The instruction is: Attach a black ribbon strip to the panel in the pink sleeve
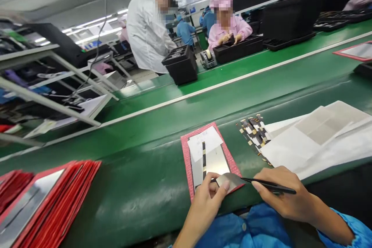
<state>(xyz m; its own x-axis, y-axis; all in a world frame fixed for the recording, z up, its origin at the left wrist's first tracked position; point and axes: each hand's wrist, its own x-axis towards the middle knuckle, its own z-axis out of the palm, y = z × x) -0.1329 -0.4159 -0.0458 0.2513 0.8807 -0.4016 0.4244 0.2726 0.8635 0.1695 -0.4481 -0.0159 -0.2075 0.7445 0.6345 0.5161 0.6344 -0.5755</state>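
Observation:
My left hand (207, 200) pinches a small curved grey sheet (231, 180) between thumb and fingers. In my right hand (286, 190) is a pair of black tweezers (271, 186), its tips at the sheet's right edge; whether they grip it I cannot tell. Beneath the sheet lies a flat panel (219, 161) with a shiny silver face, on a pink foam pouch (186, 161). A white paper slip (210, 139) covers the panel's far end. A narrow black and white flex strip (204, 159) runs lengthwise along it, its near end hidden by my left hand.
Many small flex strips (254, 131) lie in a heap to the right, beside stacked white and grey sheets (316, 135). Red pouches (66, 197) with panels are piled at left. Across the green bench (139, 170) are black bins (180, 66), a tape dispenser (207, 59) and two people.

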